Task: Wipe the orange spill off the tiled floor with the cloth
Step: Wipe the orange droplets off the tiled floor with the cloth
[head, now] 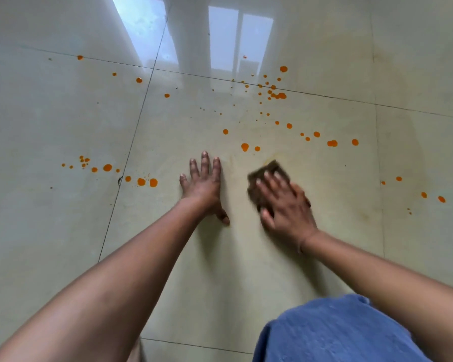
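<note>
Orange drops (pixel 277 95) lie scattered over the glossy pale tiled floor (pixel 63 121), with more orange drops (pixel 141 182) at the left and a few at the far right. My right hand (pixel 285 205) presses flat on a dark brown folded cloth (pixel 270 171) on the tile; the hand and cloth look motion-blurred. A faint yellowish smear (pixel 277 156) shows just beyond the cloth. My left hand (pixel 204 184) rests palm down on the floor with its fingers spread, holding nothing, left of the cloth.
My knee in blue fabric (pixel 338 333) is at the bottom right. Dark grout lines (pixel 131 147) cross the floor. Window light reflects brightly on the far tiles (pixel 225 32).
</note>
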The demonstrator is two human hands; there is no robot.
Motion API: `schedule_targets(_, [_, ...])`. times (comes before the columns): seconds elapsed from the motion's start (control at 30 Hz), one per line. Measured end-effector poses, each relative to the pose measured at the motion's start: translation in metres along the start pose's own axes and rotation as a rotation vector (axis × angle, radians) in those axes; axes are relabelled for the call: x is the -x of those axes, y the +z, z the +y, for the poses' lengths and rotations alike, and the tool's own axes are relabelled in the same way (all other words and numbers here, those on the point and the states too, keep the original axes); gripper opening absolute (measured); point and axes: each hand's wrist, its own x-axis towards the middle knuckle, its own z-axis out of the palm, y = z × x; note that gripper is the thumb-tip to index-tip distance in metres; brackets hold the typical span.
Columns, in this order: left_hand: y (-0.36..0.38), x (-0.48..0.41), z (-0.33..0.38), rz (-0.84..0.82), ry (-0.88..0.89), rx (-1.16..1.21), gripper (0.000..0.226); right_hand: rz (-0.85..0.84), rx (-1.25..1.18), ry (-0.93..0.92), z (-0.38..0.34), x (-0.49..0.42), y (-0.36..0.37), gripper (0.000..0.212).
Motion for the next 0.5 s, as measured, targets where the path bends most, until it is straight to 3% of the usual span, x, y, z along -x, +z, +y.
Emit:
schedule_targets(0.07, [0.003,-0.004,-0.002,0.012,-0.006,0.011,0.153,0.035,-0.044,0.226,-0.008,-0.071,-0.012,0.067])
schedule_targets(0.13, [0.005,-0.005,-0.005,0.028,-0.001,0.013,0.155,0.023,-0.020,0.245,-0.017,-0.096,-0.013,0.067])
schedule_targets(0.23, [0.005,-0.005,-0.004,0.021,0.008,0.021,0.155,-0.011,0.086,-0.120,-0.003,-0.028,0.000,0.068])
schedule_targets(0.3, [0.005,-0.005,-0.002,0.034,-0.002,0.022,0.156,-0.018,0.081,-0.231,0.012,-0.013,-0.002,0.068])
schedule_targets(0.43, [0.012,-0.010,-0.004,0.063,0.001,0.061,0.160,0.027,-0.005,0.171,-0.030,-0.119,-0.015,0.065])
schedule_targets(0.5, [0.012,-0.009,-0.005,0.064,0.010,0.069,0.159,0.041,0.011,0.098,-0.047,-0.117,-0.008,0.066])
